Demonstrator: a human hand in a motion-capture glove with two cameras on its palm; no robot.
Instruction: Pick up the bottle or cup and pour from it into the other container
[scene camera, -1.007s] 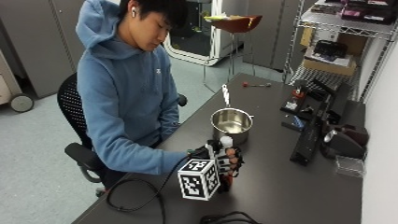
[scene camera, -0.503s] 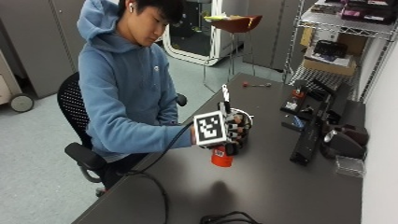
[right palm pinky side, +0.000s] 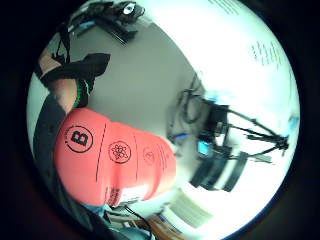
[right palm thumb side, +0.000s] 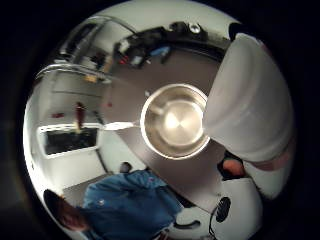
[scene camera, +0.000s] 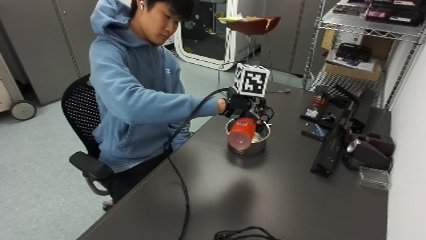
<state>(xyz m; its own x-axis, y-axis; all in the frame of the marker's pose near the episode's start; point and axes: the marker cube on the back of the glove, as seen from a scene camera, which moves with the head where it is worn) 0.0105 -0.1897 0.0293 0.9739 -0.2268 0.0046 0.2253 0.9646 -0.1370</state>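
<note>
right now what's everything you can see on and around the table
bottle: one, red-orange with printed symbols, tipped over the steel cup
steel cup: one, shiny metal, on the dark table, looks empty inside in the thumb side palm view
black electronic gear: several pieces, along the table's wall side
clear plastic box: one, near the table's edge by the wall
wire shelving: one unit, metal, behind the table, holding boxes
office chair: one, black mesh, under the person
cable: one, black, running from the glove down over the table
right hand: black glove, grip closed round the bottle above the cup
</note>
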